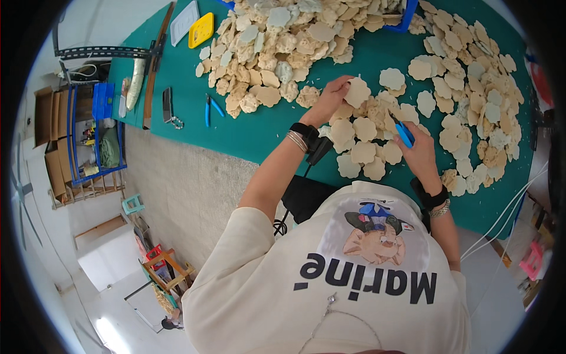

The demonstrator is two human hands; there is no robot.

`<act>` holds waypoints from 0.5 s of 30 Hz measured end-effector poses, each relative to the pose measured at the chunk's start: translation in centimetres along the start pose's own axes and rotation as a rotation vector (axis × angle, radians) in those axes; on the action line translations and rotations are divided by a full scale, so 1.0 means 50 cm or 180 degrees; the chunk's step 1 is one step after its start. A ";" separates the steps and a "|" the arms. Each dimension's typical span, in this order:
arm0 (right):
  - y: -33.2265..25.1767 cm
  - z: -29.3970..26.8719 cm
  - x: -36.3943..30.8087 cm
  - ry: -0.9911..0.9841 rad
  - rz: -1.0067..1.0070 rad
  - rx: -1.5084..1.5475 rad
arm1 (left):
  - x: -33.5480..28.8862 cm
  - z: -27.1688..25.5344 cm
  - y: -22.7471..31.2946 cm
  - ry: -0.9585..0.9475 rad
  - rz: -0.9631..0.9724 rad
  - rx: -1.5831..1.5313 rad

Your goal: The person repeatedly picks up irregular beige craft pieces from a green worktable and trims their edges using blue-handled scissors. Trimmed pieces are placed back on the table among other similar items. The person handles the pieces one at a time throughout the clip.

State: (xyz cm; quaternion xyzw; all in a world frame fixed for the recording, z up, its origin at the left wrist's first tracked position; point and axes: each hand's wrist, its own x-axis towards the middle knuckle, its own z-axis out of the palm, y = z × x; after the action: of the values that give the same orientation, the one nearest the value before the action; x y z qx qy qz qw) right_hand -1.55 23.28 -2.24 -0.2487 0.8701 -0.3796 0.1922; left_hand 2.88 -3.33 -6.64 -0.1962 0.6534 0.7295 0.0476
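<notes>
My left hand [334,99] pinches a flat cream piece with a scalloped, flower-like outline [358,92] by its left edge, a little above the table. In my right hand [421,154] are small blue-handled nippers [404,134], their dark jaws pointing away from me and to the left, apart from the held piece. Whether the jaws are open is too small to tell. Below and between both hands lies a loose group of similar scalloped pieces [364,128], some overlapping. A pale piece [392,78] lies just right of the held one.
A large heap of pieces [265,59] covers the far middle of the green table [247,139]; another pile [466,88] curves along the right. Blue-handled pliers [208,112], a dark phone [168,103] and a yellow tray [201,30] lie at left. A blue crate [407,16] stands behind.
</notes>
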 end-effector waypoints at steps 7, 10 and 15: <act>-0.013 -0.007 0.026 0.0142 -0.0506 0.0033 | -0.075 0.038 0.032 -0.0574 -0.0359 -0.1268; -0.021 -0.011 0.028 -0.0056 -0.0611 -0.0025 | -0.105 0.053 0.040 -0.0582 -0.0193 -0.0955; -0.039 -0.012 0.020 -0.0183 -0.0701 -0.0019 | -0.130 0.063 0.047 -0.0391 -0.0082 -0.0422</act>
State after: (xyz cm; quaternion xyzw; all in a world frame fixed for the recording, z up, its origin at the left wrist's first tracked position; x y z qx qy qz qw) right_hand -2.10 21.89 -0.50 -0.3541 0.8328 -0.3885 0.1734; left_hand 7.37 0.61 -1.99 -0.1622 0.5970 0.7812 0.0840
